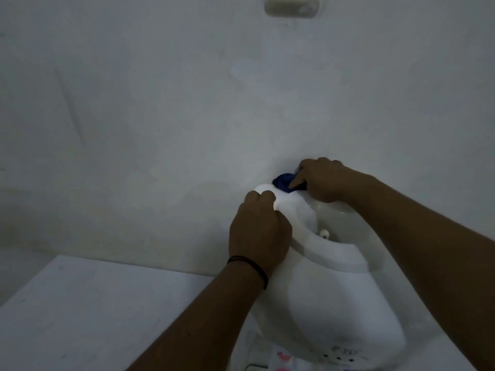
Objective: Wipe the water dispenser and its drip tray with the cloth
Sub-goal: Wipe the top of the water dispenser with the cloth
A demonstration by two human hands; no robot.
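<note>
Plain pale painted wall (pixel 160 103) fills most of the view, dim light; the back of the dispenser sits just beside it. Flat white counter (pixel 80 317) at lower left, its far edge running along the wall, its right side meeting the dispenser's base; open surface to the left of the left forearm. Rounded white plastic water dispenser (pixel 329 295) stands at lower right, seen from above, its open round top well facing up with a small white spigot-like nub inside. Drip tray is not clearly made out; only a blurred pink-and-white patch shows at the bottom edge below the front panel. Left forearm reaches up from the bottom centre, thin black band at the wrist. Left hand (pixel 258 228) is laid over the left rim of the dispenser top, back of the hand up, fingers curled down over the edge; this grip is clenched on the rim. Right forearm comes in from the right edge, crossing above the top well. Right hand (pixel 321 180) sits at the rear rim, knuckles toward the wall, fingers bent and pinching a small bunched dark blue cloth (pixel 284 182); grip grasping the cloth. Cloth rests on the back-left edge of the dispenser top, in the tight gap next to the wall. Cream plastic wall switch plate (pixel 292 5) at the top edge, well apart from the hands.
</note>
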